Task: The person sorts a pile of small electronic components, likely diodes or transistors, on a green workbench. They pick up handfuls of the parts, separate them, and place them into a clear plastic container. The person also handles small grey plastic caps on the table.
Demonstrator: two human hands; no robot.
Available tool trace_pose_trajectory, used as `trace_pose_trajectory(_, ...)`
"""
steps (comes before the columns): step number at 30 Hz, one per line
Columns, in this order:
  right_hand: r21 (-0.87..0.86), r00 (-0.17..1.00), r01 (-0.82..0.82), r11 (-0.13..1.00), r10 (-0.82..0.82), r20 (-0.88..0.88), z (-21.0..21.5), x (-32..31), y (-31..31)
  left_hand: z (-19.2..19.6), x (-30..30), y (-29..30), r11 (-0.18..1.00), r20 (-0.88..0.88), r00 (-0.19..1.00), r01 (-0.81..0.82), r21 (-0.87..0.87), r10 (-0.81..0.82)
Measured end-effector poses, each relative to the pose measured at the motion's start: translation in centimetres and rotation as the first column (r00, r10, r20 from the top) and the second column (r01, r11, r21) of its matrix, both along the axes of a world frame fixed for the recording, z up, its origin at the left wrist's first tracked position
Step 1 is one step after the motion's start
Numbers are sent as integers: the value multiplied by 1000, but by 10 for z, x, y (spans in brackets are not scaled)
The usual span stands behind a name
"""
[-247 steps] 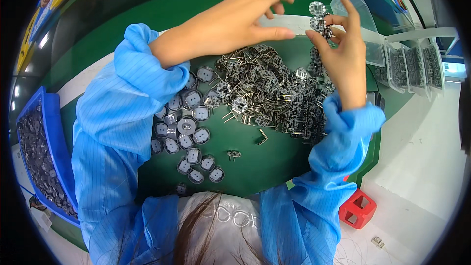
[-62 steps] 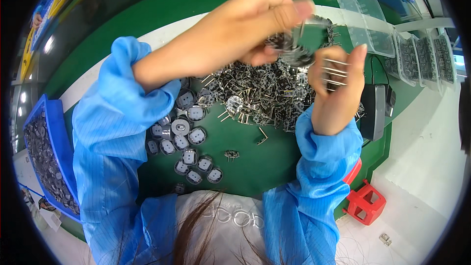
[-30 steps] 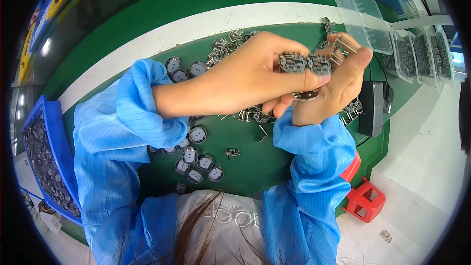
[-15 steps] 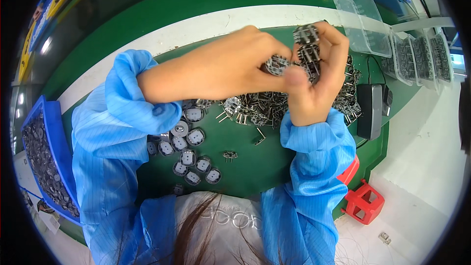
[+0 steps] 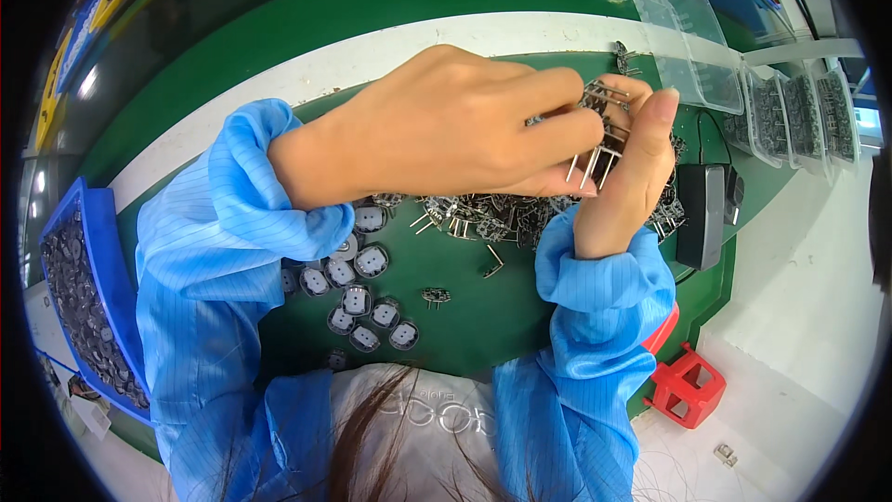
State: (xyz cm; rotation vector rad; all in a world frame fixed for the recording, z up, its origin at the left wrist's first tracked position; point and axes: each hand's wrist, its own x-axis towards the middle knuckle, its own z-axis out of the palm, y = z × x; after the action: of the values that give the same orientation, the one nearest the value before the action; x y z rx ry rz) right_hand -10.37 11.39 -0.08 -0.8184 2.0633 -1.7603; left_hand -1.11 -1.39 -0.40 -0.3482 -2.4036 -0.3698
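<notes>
Above the parts pile, my left hand (image 5: 455, 125) reaches across to my right hand (image 5: 636, 181). Small round circuit boards with metal pins (image 5: 609, 125) sit between the two hands, pins pointing down and out. My right hand is curled around several of them, thumb raised. My left fingers are closed on the near side of these boards, and another dark piece shows between the fingers; exactly what they pinch is partly hidden. Beneath the hands lies a heap of similar pinned boards (image 5: 502, 214). One board (image 5: 435, 296) lies alone on the green table, and a bent pin piece (image 5: 492, 261) is nearby.
Round grey-white housings (image 5: 356, 299) lie in a group at the left. A blue tray (image 5: 116, 270) of dark parts is far left. Clear bins (image 5: 799, 112) of parts, a clear tray (image 5: 683, 28), a black box (image 5: 700, 216) and a red stool (image 5: 688, 386) are on the right.
My right hand has turned and come slightly nearer, its thumb now raised. The boards have tilted so their pins show. A board now shows on the table's far edge beyond my right hand.
</notes>
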Motion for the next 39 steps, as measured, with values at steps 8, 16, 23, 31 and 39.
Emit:
trace_pose_trajectory(8,-161,927,-24,987,-38,-373,-9,3,-3,-1,2,9,992,-73,995,-54,117,63)
trace_pose_trajectory(16,-194,988,99,976,-120,-98,-6,14,-4,-8,1,14,971,-11,994,-101,216,106)
trace_pose_trajectory(23,-131,987,138,982,-147,-62,-5,15,-3,-7,6,17,907,118,993,-70,416,22)
trace_pose_trajectory(31,-358,898,279,891,-110,426,10,0,-8,-15,2,20,847,117,989,18,531,-95)
trace_pose_trajectory(39,23,998,36,999,-37,45,-6,-8,-9,-8,-2,0,924,501,856,-286,254,128)
